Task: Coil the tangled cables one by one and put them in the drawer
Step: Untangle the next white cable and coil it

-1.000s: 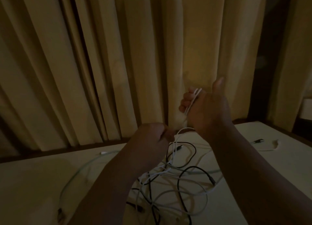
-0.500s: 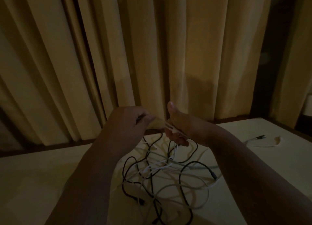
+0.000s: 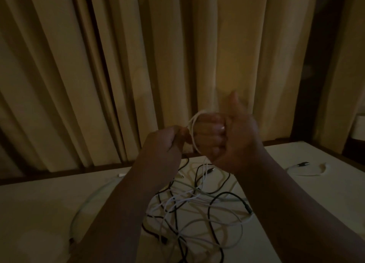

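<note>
A tangle of black and white cables [image 3: 193, 209] lies on the pale table [image 3: 39, 213] under my forearms. My right hand [image 3: 235, 138] is raised above it, thumb up, with loops of a white cable [image 3: 192, 128] wound round its curled fingers. My left hand [image 3: 164, 142] sits just left of it and pinches the same white cable at the loop's edge. From the loops the white cable hangs down into the tangle. No drawer is in view.
Beige curtains [image 3: 177, 65] hang right behind the table's far edge. A separate short white cable [image 3: 304, 170] with a dark plug lies at the right. Another pale cable [image 3: 87, 201] curves along the table's left side. The room is dim.
My right hand has risen from near the table and turned thumb up, with white cable loops round its fingers. My left hand has moved right and stays at the loop.
</note>
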The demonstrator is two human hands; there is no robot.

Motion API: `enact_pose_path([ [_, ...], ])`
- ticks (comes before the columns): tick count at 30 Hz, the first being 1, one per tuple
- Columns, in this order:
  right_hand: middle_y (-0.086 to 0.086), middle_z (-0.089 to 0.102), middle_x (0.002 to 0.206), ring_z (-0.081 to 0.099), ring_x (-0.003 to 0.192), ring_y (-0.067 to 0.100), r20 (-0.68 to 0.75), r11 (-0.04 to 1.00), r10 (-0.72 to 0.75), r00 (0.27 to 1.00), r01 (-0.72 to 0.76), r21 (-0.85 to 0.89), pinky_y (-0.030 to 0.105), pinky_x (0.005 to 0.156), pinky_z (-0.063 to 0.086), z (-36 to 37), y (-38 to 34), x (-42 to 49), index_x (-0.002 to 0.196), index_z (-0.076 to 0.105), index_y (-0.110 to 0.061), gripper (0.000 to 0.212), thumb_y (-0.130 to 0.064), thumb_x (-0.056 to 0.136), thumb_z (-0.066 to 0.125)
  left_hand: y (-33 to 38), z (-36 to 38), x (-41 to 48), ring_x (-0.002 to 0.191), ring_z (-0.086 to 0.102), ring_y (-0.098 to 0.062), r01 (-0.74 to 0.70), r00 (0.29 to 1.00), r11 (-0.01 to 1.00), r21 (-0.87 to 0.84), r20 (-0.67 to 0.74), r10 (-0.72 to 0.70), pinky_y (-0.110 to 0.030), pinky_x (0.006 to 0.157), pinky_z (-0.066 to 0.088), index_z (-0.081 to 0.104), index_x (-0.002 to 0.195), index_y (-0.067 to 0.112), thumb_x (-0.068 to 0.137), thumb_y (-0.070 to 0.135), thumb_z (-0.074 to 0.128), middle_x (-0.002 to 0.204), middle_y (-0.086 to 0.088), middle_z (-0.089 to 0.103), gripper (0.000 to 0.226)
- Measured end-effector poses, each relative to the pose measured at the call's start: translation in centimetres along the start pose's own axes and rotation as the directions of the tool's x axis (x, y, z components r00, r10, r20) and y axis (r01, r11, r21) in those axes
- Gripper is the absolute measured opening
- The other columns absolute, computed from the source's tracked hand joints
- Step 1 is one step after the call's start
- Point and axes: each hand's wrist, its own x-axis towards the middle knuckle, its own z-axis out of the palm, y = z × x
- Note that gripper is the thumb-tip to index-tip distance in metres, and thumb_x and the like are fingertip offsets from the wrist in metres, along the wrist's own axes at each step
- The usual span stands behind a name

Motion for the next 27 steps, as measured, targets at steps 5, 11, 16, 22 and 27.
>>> enact_pose_path([
  [5, -0.003, 0.036, 0.074, 0.039, 0.063, 0.012, -0.112, 0.942, -0.308, 0.945, 0.319, 0.105, 0.025, 0.056, 0.039, 0.5, -0.8, -0.3, 0.084, 0.049, -0.013, 0.075, -0.083, 0.087, 0.023, 1.4, 1.1, -0.5, 0.049, 0.045, -0.012, 0.007, 0.994, 0.993, 0.117, 0.11, -0.02, -0.038, 0.052, 0.042, 0.061, 0.077, 0.022, 0.104, 0.037, 0.045, 0.057, 0.006, 0.049, 0.034],
  [11, 0.0, 0.04, 0.07, 0.04, 0.063, 0.015, -0.438, 0.894, -0.442, 0.783, 0.342, -0.289, 0.033, 0.064, 0.037, 1.3, -1.3, 0.5, 0.085, 0.051, -0.013, 0.07, -0.074, 0.095, 0.016, 2.3, 0.8, -0.5, 0.046, 0.048, -0.002, 0.006, 0.957, 0.952, 0.306, 0.274, -0.094, -0.016, 0.042, 0.028, 0.068, 0.096, 0.022, 0.105, 0.035, 0.045, 0.058, 0.008, 0.048, 0.028],
  [16, -0.003, 0.049, 0.069, 0.048, 0.059, 0.012, -0.486, 0.625, -0.595, 0.64, -0.012, -0.781, 0.033, 0.063, 0.046, -0.4, 0.3, 2.1, 0.094, 0.057, -0.017, 0.055, -0.066, 0.087, 0.033, 2.5, 0.2, -0.6, 0.05, 0.045, -0.007, 0.002, 0.92, 0.937, 0.349, 0.366, -0.139, -0.021, 0.048, 0.032, 0.062, 0.088, 0.023, 0.105, 0.033, 0.047, 0.066, 0.005, 0.052, 0.024],
  [22, -0.005, 0.044, 0.084, 0.043, 0.068, 0.0, -0.181, 0.071, -0.464, 0.867, -0.168, -0.983, 0.026, 0.067, 0.044, -1.8, 2.0, 0.4, 0.094, 0.05, -0.013, 0.071, -0.077, 0.091, 0.019, 2.5, -2.1, -0.6, 0.068, 0.065, -0.016, 0.076, 0.925, 0.939, 0.336, 0.327, -0.192, -0.034, 0.057, 0.051, 0.063, 0.079, 0.03, 0.1, 0.027, 0.057, 0.073, 0.004, 0.063, 0.022],
  [27, -0.005, 0.051, 0.061, 0.045, 0.054, 0.009, -0.442, 0.228, -0.096, 0.892, -0.413, -0.882, 0.027, 0.057, 0.038, -2.0, 1.5, 0.4, 0.072, 0.058, -0.016, 0.089, -0.093, 0.073, 0.011, 1.3, -3.2, -0.4, 0.067, 0.057, -0.008, 0.029, 0.965, 0.941, 0.338, 0.237, -0.115, -0.022, 0.054, 0.036, 0.067, 0.086, 0.029, 0.101, 0.031, 0.054, 0.074, 0.005, 0.063, 0.02],
])
